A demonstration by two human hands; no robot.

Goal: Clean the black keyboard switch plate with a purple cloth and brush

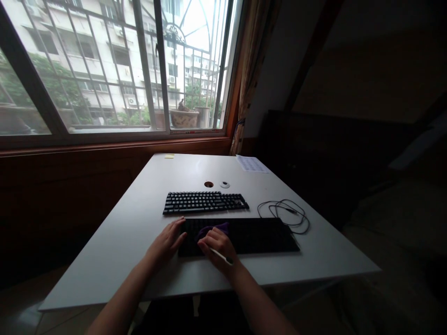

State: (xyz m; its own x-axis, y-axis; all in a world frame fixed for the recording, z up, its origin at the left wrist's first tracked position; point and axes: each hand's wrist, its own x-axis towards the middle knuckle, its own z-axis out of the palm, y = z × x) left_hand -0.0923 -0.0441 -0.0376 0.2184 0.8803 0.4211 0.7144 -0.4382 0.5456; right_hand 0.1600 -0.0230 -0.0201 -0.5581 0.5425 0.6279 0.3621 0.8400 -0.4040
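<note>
A long black keyboard base point(260, 235) lies near the front of the white table, too dark to make out its surface. My left hand point(167, 237) rests at its left end, fingers apart and fingertips touching the edge. Over its left half, the fingers of my right hand point(218, 246) are closed. A slim pale stick point(218, 254) with a dark end sticks out of that hand towards the wrist; its other end is hidden. Under and beyond the same fingers, a bunched purple cloth point(223, 227) lies on the black surface. Rows of black keycaps point(200, 201) sit just behind.
A black cable point(291, 210) lies looped at the right. Behind the keycaps are a round hole point(208, 184) and a small white ring point(225, 184). Printed paper point(252, 164) and a yellow note point(169, 156) lie at the far edge, below a barred window.
</note>
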